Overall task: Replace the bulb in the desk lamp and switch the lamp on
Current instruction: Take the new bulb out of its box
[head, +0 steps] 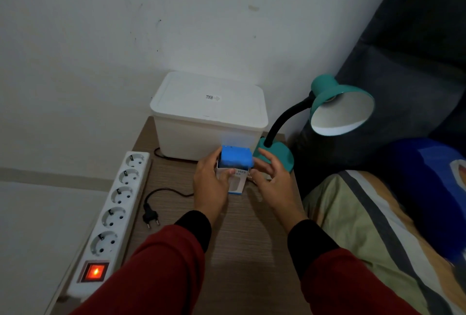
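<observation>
My left hand [213, 183] grips the blue-topped bulb box [235, 166] on the table [242, 236]. My right hand [271, 181] hovers loose-fingered at the box's right side, over what looks like a bulb's screw base [250, 177]. Just beyond my right hand stands the teal lamp [327, 110]; its plug [151, 215] lies unplugged left of my left wrist, beside the power strip [113, 216].

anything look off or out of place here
The lamp's plug lies loose on the table, not in the power strip, whose switch glows. The teal lamp is dark, and no bulb shows inside its shade. Nothing spilled or broken.
</observation>
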